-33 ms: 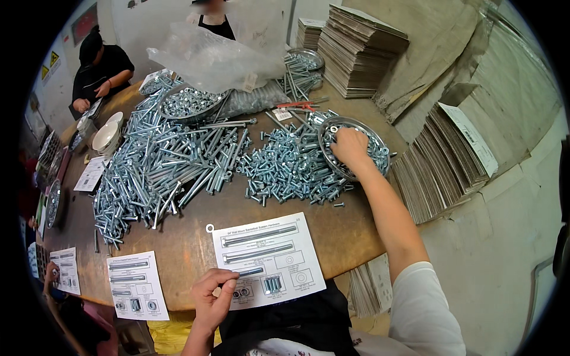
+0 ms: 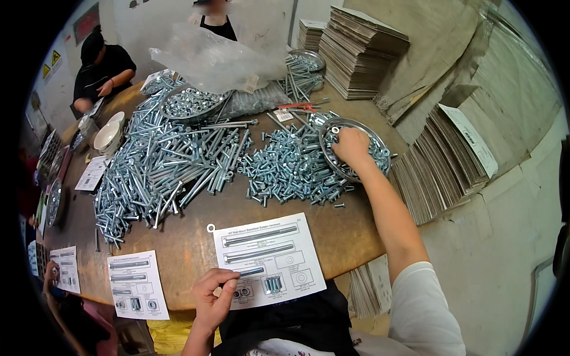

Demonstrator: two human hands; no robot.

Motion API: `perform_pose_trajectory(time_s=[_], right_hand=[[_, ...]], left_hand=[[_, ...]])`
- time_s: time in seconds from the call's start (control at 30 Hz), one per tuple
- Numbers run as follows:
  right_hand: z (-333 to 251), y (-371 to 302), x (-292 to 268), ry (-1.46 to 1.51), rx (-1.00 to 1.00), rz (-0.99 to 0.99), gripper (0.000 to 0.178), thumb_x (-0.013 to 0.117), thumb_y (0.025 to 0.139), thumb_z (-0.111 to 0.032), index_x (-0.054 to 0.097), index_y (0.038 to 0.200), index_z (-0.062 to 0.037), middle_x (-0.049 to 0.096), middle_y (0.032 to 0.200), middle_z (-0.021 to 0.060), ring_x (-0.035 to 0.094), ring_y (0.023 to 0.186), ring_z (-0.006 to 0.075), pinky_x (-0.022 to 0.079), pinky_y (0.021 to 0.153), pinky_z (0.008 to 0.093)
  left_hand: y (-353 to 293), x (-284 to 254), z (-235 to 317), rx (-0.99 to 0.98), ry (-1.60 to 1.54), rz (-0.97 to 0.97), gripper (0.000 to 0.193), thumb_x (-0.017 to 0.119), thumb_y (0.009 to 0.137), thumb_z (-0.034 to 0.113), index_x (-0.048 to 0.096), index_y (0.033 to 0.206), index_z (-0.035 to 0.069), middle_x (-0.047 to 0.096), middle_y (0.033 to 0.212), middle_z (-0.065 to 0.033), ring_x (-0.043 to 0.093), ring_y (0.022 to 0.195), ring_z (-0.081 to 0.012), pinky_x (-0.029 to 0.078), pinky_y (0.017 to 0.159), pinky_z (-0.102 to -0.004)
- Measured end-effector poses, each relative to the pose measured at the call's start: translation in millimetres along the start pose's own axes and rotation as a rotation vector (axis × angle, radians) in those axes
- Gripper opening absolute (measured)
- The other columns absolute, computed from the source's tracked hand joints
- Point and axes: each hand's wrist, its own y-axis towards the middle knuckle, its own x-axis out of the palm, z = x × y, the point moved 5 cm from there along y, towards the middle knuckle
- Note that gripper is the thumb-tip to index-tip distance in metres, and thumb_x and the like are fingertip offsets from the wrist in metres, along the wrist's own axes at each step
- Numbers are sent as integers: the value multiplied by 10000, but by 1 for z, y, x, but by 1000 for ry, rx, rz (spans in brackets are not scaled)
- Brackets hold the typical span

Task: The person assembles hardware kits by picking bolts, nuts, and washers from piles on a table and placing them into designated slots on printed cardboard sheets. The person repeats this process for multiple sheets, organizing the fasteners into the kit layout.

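My left hand (image 2: pixel 214 293) lies over the left part of a white printed sheet (image 2: pixel 274 222) at the table's near edge. Its thumb and forefinger are closed at the left end of a short bolt (image 2: pixel 252 271) on the sheet; what they pinch is hidden. Long bolts are also shown on the sheet. At its upper left corner sits a pale ring-shaped washer (image 2: pixel 211 228). My right arm reaches far forward, with my right hand (image 2: pixel 352 145) inside a round metal bowl (image 2: pixel 363 124) of small hardware. Its fingers curl downward, and their tips are hidden.
Heaps of long bolts (image 2: pixel 160 160) and short bolts (image 2: pixel 285 166) cover the middle of the table. Behind are a bowl of nuts (image 2: pixel 193 102) and a clear plastic bag (image 2: pixel 219 59). Stacked cardboard (image 2: pixel 442 157) stands right. A similar sheet (image 2: pixel 133 270) lies left. Co-workers sit at the far side.
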Motion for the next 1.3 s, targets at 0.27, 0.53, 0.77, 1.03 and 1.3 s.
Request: perform_pose_trajectory(time_s=[0.27, 0.53, 0.77, 1.03, 1.3], right_hand=[[64, -4, 8, 706, 359, -96, 173, 747, 768, -185, 749, 764, -12, 701, 702, 91, 664, 636, 165, 514, 585, 297], [-131, -182, -82, 900, -173, -193, 151, 746, 759, -143, 737, 849, -22, 681, 700, 89, 636, 584, 154, 493, 576, 281], [-164, -241, -78, 742, -426, -103, 243, 795, 716, -167, 706, 926, -83, 670, 837, 49, 649, 817, 259, 509, 695, 362], [-156, -221, -71, 896, -609, -260, 358, 750, 718, -81, 684, 1070, -64, 697, 973, 90, 662, 934, 285, 521, 826, 377], [-155, -226, -56, 977, -601, -445, 409, 736, 738, -51, 651, 1138, -37, 710, 1024, 115, 694, 951, 268, 545, 853, 343]], left_hand=[[-9, -5, -16, -234, -262, 9, 153, 626, 945, 88, 712, 1029, -7, 692, 935, -76, 624, 782, -129, 502, 710, -268], [39, 80, -2, -528, -1168, -116, 554, 474, 1054, 339, 351, 1502, 36, 401, 1506, -134, 455, 1350, -275, 372, 1127, -412], [23, 99, -22, -669, -1305, -46, 386, 476, 1052, 183, 513, 1356, -52, 587, 1270, -134, 572, 1208, -240, 463, 1084, -378], [23, 96, -15, -714, -1323, -140, 442, 405, 1079, 353, 502, 1322, -4, 603, 1212, -115, 600, 1161, -219, 496, 1021, -360], [20, 95, -9, -748, -1336, -210, 474, 358, 1082, 416, 516, 1274, 13, 592, 1193, -106, 604, 1130, -221, 489, 1024, -375]])
